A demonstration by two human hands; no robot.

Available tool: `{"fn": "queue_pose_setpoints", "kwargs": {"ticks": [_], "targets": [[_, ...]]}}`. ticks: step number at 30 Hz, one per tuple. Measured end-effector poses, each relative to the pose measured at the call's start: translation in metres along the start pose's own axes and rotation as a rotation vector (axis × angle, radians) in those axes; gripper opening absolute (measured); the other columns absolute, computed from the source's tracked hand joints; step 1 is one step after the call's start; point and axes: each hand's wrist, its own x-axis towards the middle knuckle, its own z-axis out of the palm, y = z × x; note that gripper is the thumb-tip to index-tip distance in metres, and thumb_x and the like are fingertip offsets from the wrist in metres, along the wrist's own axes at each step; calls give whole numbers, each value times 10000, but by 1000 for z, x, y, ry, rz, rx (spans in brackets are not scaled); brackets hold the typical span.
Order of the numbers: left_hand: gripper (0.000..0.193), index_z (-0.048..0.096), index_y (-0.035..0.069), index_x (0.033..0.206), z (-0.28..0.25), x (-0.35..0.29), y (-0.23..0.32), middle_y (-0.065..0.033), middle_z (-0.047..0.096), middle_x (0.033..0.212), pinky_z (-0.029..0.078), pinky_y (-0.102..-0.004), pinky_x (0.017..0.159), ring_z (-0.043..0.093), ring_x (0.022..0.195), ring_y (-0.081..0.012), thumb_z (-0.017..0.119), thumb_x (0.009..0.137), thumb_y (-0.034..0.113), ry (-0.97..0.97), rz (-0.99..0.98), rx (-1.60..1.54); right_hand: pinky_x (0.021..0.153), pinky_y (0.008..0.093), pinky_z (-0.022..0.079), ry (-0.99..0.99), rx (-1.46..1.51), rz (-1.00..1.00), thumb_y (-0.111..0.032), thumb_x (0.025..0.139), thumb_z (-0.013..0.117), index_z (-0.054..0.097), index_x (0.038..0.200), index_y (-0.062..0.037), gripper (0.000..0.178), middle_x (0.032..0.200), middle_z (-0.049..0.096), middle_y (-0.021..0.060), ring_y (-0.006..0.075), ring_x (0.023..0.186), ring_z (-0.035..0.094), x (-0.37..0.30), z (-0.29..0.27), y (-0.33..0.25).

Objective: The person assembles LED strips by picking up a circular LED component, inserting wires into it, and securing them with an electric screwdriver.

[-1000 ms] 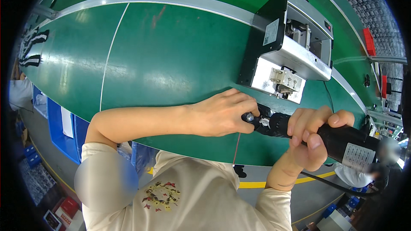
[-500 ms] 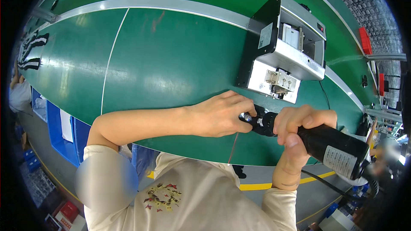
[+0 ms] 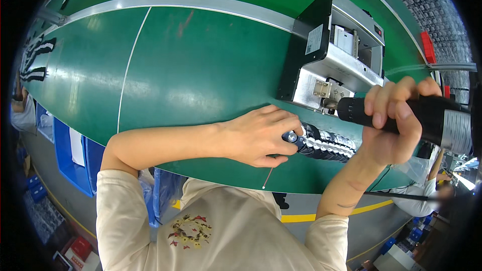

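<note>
My right hand (image 3: 394, 125) is wrapped round a thick black cylindrical power tool (image 3: 456, 129), which looks like an electric screwdriver with a pale label. It is raised over the bench's right side, its nose pointing left, in front of the machine's lower plate. My left hand (image 3: 268, 135) rests on the bench, thumb and fingers closed on the left end of a long black-and-silver ribbed cylindrical piece (image 3: 329, 144). That piece lies on the green surface, extending right toward my right forearm. A thin red wire (image 3: 268, 176) with a small pale end sticks out below my left hand.
A silver-and-black bench machine (image 3: 346, 55) stands beyond my hands on the right. A metal rail (image 3: 201, 4) crosses behind the green bench (image 3: 201, 65). Blue bins (image 3: 70, 155) hang at the left front edge. Black-and-white strips (image 3: 37, 60) lie far left. Another person (image 3: 419, 195) is at right.
My right hand has lifted the power tool up and to the right, away from my left hand, uncovering the ribbed piece. My left hand has stayed nearly in place.
</note>
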Motion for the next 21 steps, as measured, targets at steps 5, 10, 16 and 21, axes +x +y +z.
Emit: {"fn": "queue_pose_setpoints", "kwargs": {"ticks": [5,10,16,21], "targets": [[231,658,148,914,0,-4,0,-65,532,1106,438,-403,887,528,1123,-293,723,697,199,15,5,42,460,301,355,-61,65,-5,-54,740,515,431,1113,-57,382,641,405,37,111,417,358,-7,8,1],[221,660,157,925,-1,-1,1,-65,531,1115,430,-402,901,522,1127,-293,714,716,206,-15,4,47,451,350,436,-49,217,35,56,750,589,404,1100,-92,423,617,475,57,170,434,471,-51,-4,-21],[188,663,155,911,-1,-4,1,-66,532,1115,427,-402,903,526,1118,-295,704,736,211,-12,-8,53,433,346,438,-24,237,69,50,739,603,386,1057,-76,405,621,481,74,176,416,472,-72,2,-9],[159,666,149,896,-1,-5,0,-63,536,1107,428,-401,893,526,1123,-294,694,749,204,11,-9,24,440,320,424,-42,151,34,34,745,594,387,1041,-64,374,620,465,57,152,421,446,-78,11,-4]]}}
